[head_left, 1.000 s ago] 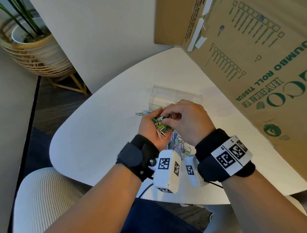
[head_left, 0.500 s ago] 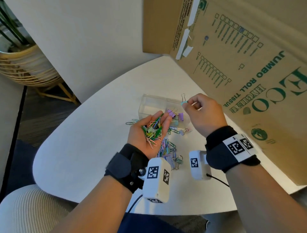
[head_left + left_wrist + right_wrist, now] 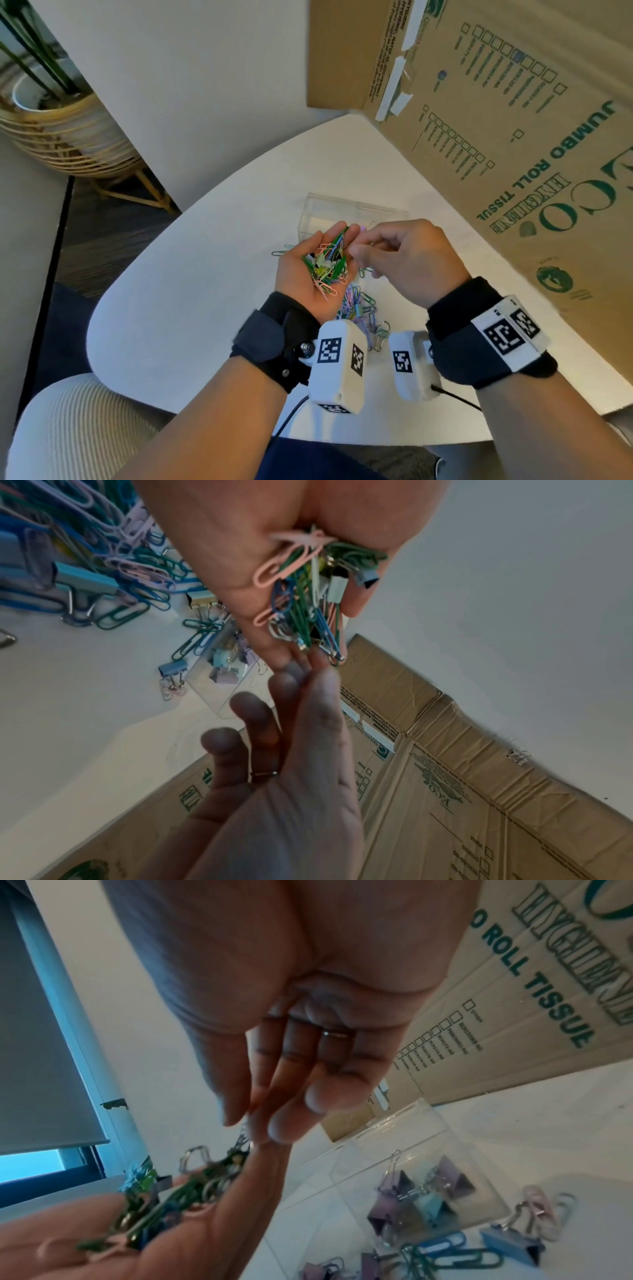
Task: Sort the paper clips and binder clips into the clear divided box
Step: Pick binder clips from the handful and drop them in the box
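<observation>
My left hand (image 3: pixel 301 270) is held palm up above the white table (image 3: pixel 191 281), cupping a heap of coloured paper clips and small binder clips (image 3: pixel 327 263). The right hand (image 3: pixel 404 260) reaches in from the right. Its thumb and forefinger meet at the far end of the heap (image 3: pixel 308 610) and pinch a binder clip's wire handle (image 3: pixel 244 1137). Just beyond both hands stands the clear divided box (image 3: pixel 342 209). Purple and blue binder clips (image 3: pixel 428 1202) lie in one of its compartments. More loose clips (image 3: pixel 359 308) are piled on the table below the hands.
A big brown cardboard carton (image 3: pixel 513 137) stands along the table's right side, close to the right hand. A potted plant in a wicker stand (image 3: pixel 61 130) sits on the floor at the far left. A pale ribbed chair (image 3: pixel 68 428) is at the near left.
Half a second ago the right hand held a binder clip over the clear box, off to the right. It has come back left to the heap in the left palm, without that clip.
</observation>
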`<action>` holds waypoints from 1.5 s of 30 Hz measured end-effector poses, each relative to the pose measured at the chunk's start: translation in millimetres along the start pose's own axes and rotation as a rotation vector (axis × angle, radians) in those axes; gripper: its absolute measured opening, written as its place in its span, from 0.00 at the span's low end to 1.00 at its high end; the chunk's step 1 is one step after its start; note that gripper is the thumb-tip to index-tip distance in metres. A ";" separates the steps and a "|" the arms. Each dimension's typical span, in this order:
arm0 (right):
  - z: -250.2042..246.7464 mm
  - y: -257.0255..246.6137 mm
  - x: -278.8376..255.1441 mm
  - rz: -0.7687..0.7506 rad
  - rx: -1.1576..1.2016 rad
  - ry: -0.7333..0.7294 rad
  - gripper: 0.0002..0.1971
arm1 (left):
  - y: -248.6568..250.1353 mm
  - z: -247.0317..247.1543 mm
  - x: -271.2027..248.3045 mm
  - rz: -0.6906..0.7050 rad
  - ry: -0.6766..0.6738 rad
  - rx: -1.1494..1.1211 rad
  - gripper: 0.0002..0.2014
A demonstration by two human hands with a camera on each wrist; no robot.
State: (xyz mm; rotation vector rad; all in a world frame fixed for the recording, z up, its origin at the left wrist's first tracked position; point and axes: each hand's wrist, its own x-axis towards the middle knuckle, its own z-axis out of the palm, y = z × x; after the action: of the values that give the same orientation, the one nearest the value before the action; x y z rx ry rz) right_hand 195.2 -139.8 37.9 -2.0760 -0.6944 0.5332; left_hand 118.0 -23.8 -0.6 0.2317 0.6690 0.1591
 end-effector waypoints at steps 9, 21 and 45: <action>13.6 -13.6 7.5 0.067 -0.280 0.012 0.07 | -6.3 -6.3 0.1 0.009 -0.012 0.009 0.18; -0.4 -9.4 -2.1 0.139 0.308 0.286 0.08 | -6.8 -2.2 -0.9 -0.026 -0.046 -0.099 0.16; 1.3 -6.0 -10.7 -0.049 0.189 0.199 0.09 | -9.8 1.4 1.8 -0.012 -0.040 -0.074 0.17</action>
State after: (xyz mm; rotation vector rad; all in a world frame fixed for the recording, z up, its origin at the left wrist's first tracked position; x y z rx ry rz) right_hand 184.6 -143.1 43.4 -1.8992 -0.5544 0.3444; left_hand 120.9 -33.1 -3.3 0.1596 0.6234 0.1667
